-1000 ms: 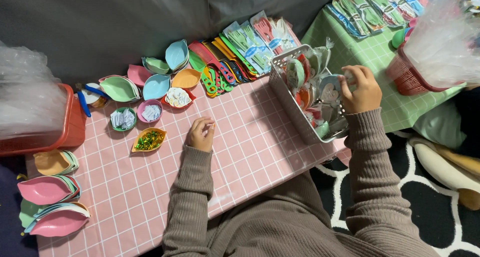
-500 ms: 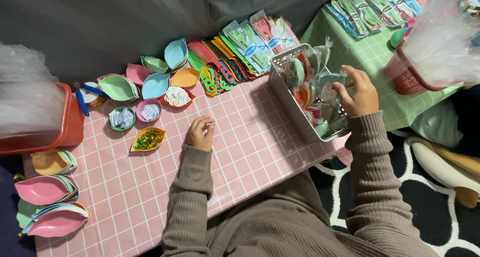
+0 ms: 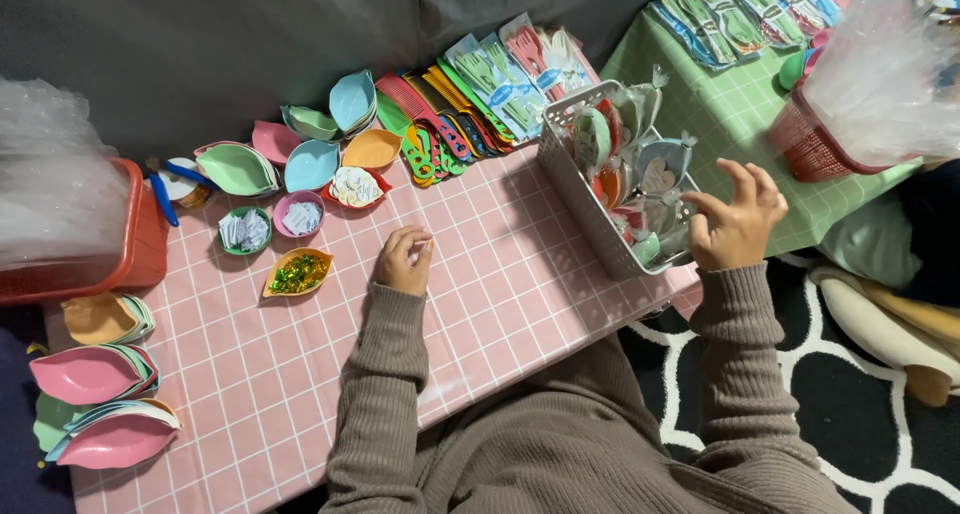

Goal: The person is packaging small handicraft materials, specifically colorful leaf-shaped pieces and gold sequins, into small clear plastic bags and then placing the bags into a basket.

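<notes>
Pink-checked tabletop (image 3: 300,374) is rested on by the left hand (image 3: 403,259), loosely curled, nothing held. Right hand (image 3: 738,222) is spread, fingers released and empty, just beside the white basket (image 3: 575,189) of wrapped packets (image 3: 655,174); a packet-picking step seems in hand, so a reach and pinch into the basket looks needed.

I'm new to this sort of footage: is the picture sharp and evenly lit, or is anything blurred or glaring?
Head view: light is soft and even, shadows faint; the pink table and left hand look sharp; the right hand beside the white basket is slightly smeared at the fingers; the clear plastic bags at the edges shine pale.
</notes>
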